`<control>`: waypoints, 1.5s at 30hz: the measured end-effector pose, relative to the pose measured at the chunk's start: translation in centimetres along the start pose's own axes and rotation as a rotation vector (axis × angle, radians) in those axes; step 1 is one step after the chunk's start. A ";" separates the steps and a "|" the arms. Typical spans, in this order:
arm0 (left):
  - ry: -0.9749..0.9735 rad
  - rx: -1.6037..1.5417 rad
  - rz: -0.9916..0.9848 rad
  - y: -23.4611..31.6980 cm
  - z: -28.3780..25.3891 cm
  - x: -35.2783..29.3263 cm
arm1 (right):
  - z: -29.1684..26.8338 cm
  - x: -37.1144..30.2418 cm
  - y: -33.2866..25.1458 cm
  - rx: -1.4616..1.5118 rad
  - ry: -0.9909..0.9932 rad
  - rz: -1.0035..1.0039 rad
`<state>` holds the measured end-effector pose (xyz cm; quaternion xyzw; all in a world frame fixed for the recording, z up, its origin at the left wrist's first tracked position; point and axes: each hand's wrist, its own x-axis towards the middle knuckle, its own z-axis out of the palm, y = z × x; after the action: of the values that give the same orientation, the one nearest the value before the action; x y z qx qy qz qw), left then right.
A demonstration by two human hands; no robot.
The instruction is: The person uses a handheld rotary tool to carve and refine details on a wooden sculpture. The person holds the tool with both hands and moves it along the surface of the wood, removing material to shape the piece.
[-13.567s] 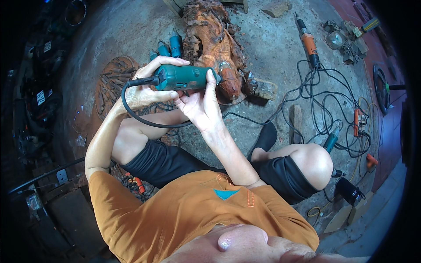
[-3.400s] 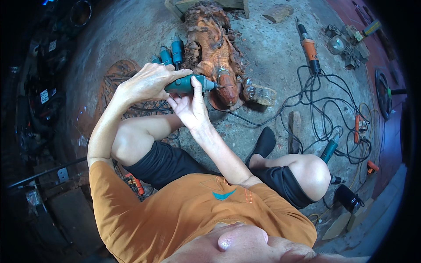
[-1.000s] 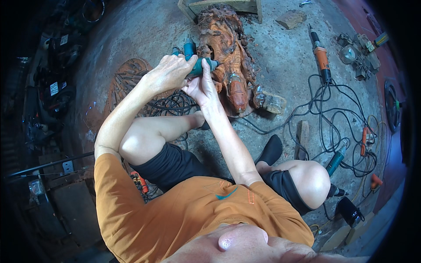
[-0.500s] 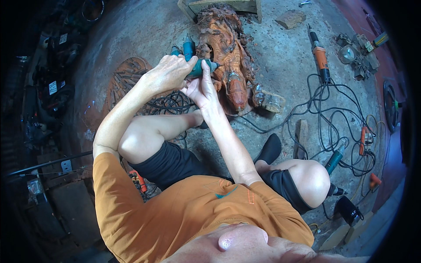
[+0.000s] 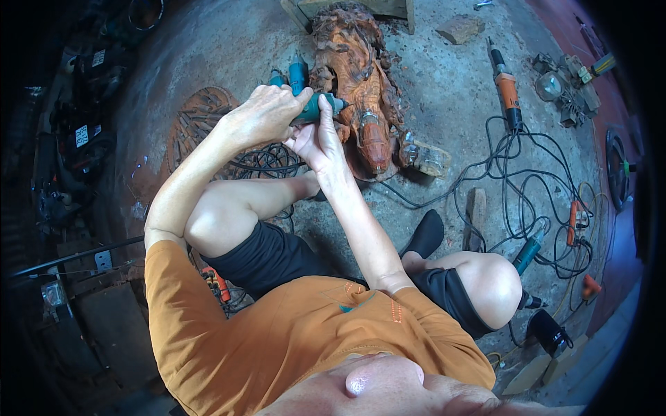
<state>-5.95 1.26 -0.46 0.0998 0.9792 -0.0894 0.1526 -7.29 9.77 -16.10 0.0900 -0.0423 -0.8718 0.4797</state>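
Between my two hands is a teal die grinder (image 5: 305, 112), its narrow nose pointing right toward a carved reddish-brown wood piece (image 5: 362, 90). My left hand (image 5: 263, 116) is closed around the grinder's body from above and the left. From below, my right hand (image 5: 319, 144) holds its front part, with the thumb up along the casing. The grinder's tip lies close beside the carving; whether they touch I cannot tell. Just beyond my left hand stand two more teal power tools (image 5: 298, 73).
Left of the carving lies a round heap of carving bits (image 5: 201, 119); black cables (image 5: 270, 163) coil nearby. An orange grinder (image 5: 508, 97), tangled cords and a teal tool (image 5: 528, 253) lie at right. A wooden block (image 5: 431, 162) sits beside the carving, and a wooden frame (image 5: 388, 8) behind.
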 end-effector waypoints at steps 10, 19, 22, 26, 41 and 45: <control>0.022 -0.015 0.011 0.0 0.2 -0.2 | 0.5 -0.7 0.2 -0.001 0.010 -0.013; 0.040 -0.017 0.042 -0.1 0.4 -0.5 | 1.0 -1.4 0.4 0.012 0.026 -0.006; 0.047 -0.019 0.053 -0.1 0.5 -0.6 | 0.8 -1.5 0.5 0.010 0.027 -0.010; 0.050 -0.021 0.074 0.0 0.5 -0.7 | 0.3 -1.6 0.5 0.007 0.021 -0.011; 0.029 -0.052 0.089 0.2 0.4 -1.2 | 0.7 -2.6 1.0 0.010 0.064 -0.027; 0.001 -0.049 0.083 0.5 0.0 -1.1 | 0.5 -2.6 1.1 0.006 0.092 -0.032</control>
<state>-4.77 1.53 -0.21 0.1365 0.9762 -0.0591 0.1580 -5.12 11.41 -15.13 0.1321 -0.0215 -0.8741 0.4669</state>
